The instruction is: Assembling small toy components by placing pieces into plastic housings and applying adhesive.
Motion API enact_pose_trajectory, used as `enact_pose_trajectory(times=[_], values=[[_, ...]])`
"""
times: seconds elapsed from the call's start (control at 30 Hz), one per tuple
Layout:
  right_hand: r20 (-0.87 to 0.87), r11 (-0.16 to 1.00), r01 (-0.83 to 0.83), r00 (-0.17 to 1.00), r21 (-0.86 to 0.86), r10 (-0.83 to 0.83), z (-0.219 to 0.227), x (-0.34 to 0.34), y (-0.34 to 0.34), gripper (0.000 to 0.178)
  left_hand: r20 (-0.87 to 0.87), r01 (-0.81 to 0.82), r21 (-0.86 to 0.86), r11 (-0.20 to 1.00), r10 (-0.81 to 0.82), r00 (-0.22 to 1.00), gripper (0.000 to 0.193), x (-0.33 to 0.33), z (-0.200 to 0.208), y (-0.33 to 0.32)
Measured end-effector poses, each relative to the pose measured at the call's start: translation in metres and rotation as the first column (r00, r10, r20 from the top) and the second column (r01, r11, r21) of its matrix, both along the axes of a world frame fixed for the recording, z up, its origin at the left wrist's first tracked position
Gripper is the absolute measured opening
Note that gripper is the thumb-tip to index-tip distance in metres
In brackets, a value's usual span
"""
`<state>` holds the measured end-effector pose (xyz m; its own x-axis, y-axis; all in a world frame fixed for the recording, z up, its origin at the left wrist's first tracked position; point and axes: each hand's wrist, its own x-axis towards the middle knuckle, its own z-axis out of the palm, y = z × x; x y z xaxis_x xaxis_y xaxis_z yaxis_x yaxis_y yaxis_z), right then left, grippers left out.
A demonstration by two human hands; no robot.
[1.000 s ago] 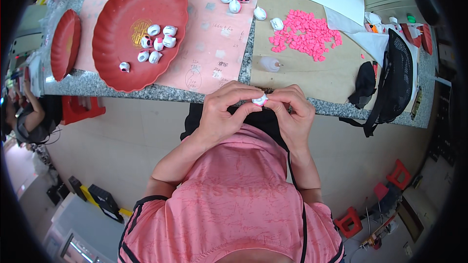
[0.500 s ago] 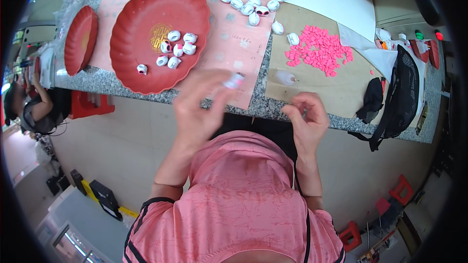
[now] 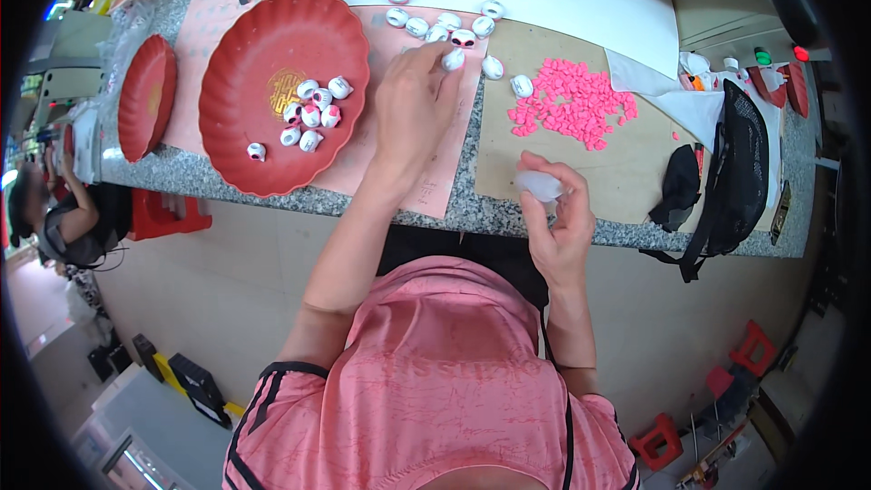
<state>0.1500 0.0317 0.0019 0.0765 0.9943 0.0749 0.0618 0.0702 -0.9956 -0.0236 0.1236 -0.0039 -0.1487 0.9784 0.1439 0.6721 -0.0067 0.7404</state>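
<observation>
My left hand [image 3: 417,104] reaches to a loose group of small white rounded pieces, its thumb and fingers closed on one white piece [image 3: 454,59]. In my right hand [image 3: 564,218], near the table's front edge, is a small translucent white bottle [image 3: 541,185], held between thumb and fingers. Beyond that hand, a heap of small bright pink pieces [image 3: 576,102] is spread over a brown sheet [image 3: 504,150]. To the left, a big red scalloped plate [image 3: 245,63] bears several white pieces [image 3: 310,115] with pink and black details.
A smaller red dish [image 3: 147,100] stands at the far left. White paper [image 3: 562,9] with more white pieces lies at the back. A black mesh bag [image 3: 739,177] sits at the right, near a black cloth item [image 3: 678,186]. Another person [image 3: 73,200] works at far left.
My left hand has moved up to the white pieces and grips one; the piece it carried is gone from it, and the plate holds one more. My right hand has picked up the bottle.
</observation>
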Motion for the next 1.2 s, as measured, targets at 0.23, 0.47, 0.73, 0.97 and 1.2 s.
enact_pose_trajectory(times=[0.23,0.47,0.73,0.97,1.2], values=[[0.093,0.997,0.007,0.996,0.082,-0.015,0.025,0.023,-0.012,0.030,0.896,0.294,-0.126,0.947,-0.019,0.444,0.028,-0.012,0.010,-0.071],[0.201,0.987,-0.057,0.979,0.148,0.027,0.026,0.018,-0.015,0.032,0.912,0.331,-0.190,0.924,0.041,0.409,0.029,-0.008,0.020,-0.095],[0.209,0.992,-0.039,0.978,0.117,0.014,0.024,0.018,-0.015,0.032,0.901,0.338,-0.201,0.919,0.038,0.431,0.029,-0.006,0.016,-0.097],[0.233,0.994,-0.053,0.972,0.093,0.030,0.024,0.020,-0.015,0.030,0.897,0.331,-0.207,0.921,0.044,0.439,0.029,-0.004,0.016,-0.097],[0.181,0.997,-0.009,0.983,0.073,-0.005,0.022,0.020,-0.015,0.030,0.898,0.321,-0.209,0.924,0.051,0.438,0.029,-0.006,0.017,-0.096]])
